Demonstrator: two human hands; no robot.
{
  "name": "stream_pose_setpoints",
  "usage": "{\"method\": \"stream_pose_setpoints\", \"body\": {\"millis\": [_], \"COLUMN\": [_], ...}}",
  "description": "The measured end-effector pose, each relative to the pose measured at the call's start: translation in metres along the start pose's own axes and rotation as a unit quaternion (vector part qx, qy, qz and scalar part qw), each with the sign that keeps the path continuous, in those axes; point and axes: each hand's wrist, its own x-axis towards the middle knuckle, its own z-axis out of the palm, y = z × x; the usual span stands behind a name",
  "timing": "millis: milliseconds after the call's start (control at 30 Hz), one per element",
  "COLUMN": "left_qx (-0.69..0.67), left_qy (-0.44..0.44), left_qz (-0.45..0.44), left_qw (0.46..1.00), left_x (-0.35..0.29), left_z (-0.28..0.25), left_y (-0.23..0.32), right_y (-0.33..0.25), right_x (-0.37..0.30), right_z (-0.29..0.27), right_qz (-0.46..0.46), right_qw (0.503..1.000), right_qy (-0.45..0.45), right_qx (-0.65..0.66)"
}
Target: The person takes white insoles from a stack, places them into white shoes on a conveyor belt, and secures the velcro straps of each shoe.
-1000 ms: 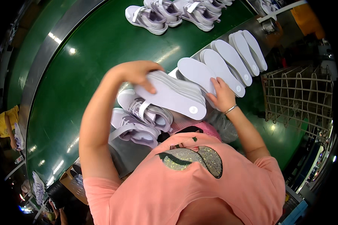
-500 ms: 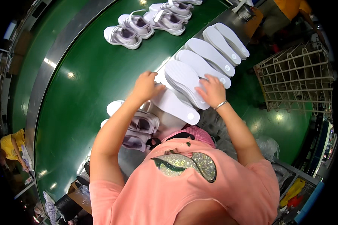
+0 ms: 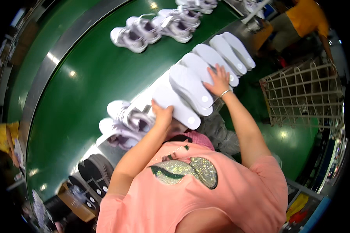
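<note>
White insoles lie in a slanting row of stacks along the edge of the green table. My left hand is at the side of the nearest white insole. Its thumb and forefinger are apart, the thumb at the insole's edge; its other fingers are hidden. My right hand lies open, fingers spread, over the heel part of another insole farther up the row. Between my hands sits a thicker insole stack. Just left of my left hand stand white shoes with their openings up.
More white shoes line the far side of the green table. Dark insoles and a cardboard box are at lower left. A wire rack stands at right. People in yellow are at both sides.
My left hand has moved down from the toe end of the nearest insole to its side. My right hand has shifted up the row and flattened onto another insole.
</note>
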Motion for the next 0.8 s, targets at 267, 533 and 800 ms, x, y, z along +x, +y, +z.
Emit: {"method": "stream_pose_setpoints", "body": {"millis": [267,533,800], "left_qx": [-0.013,-0.025,0.021], "left_qy": [-0.089,0.088,0.247], "left_qz": [0.013,0.263,0.285], "left_qw": [0.996,0.961,0.926], "left_x": [-0.029,-0.122,-0.088], "left_z": [-0.019,-0.15,-0.217], "left_y": [0.032,0.04,-0.018], "right_y": [-0.052,-0.157,-0.166], "right_x": [-0.016,-0.069,-0.068], "right_z": [-0.058,-0.043,-0.055], "right_qz": [-0.16,-0.146,-0.112], "right_qw": [0.961,0.987,0.993], "right_qy": [0.142,-0.022,-0.023], "right_qx": [0.176,0.057,0.031]}}
